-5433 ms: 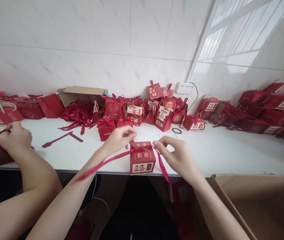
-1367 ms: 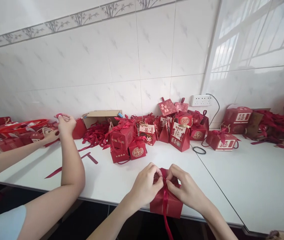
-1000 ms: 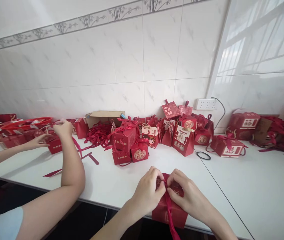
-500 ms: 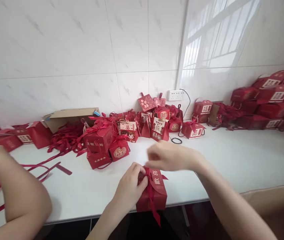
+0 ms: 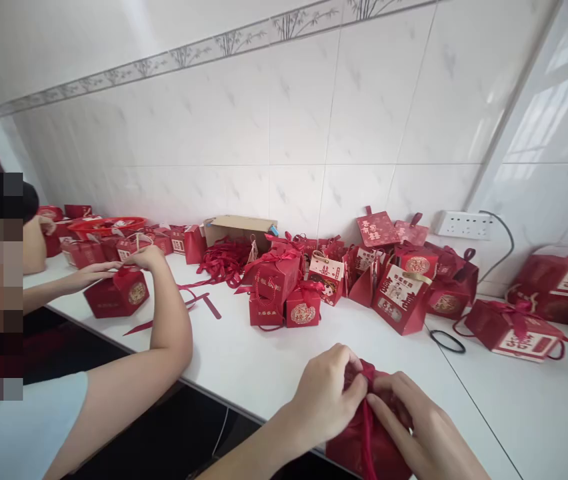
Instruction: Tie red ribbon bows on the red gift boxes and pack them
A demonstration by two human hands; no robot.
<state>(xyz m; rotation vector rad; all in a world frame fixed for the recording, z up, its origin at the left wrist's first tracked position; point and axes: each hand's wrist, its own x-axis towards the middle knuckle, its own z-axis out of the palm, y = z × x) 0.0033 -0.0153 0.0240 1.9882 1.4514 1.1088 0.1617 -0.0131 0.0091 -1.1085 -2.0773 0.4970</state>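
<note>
A red gift box (image 5: 347,455) sits at the table's front edge, tied with a dark red ribbon (image 5: 367,433). My left hand (image 5: 329,393) pinches the ribbon on top of the box between thumb and forefinger. From the other side, my right hand (image 5: 419,420) pinches the same ribbon close to the left fingertips. A ribbon tail hangs down the box front between my hands. The knot is partly hidden by my fingers.
On the left, a co-worker's hands (image 5: 147,259) work on another red box (image 5: 117,293). Ahead are stacked boxes (image 5: 277,277), a ribbon pile (image 5: 227,260), a black loop (image 5: 447,342) and a white power strip (image 5: 464,225) by the wall.
The view has swung left, bringing the co-worker further into sight. My right hand, blurred above the box before, has come down onto the ribbon. My left hand stays on it.
</note>
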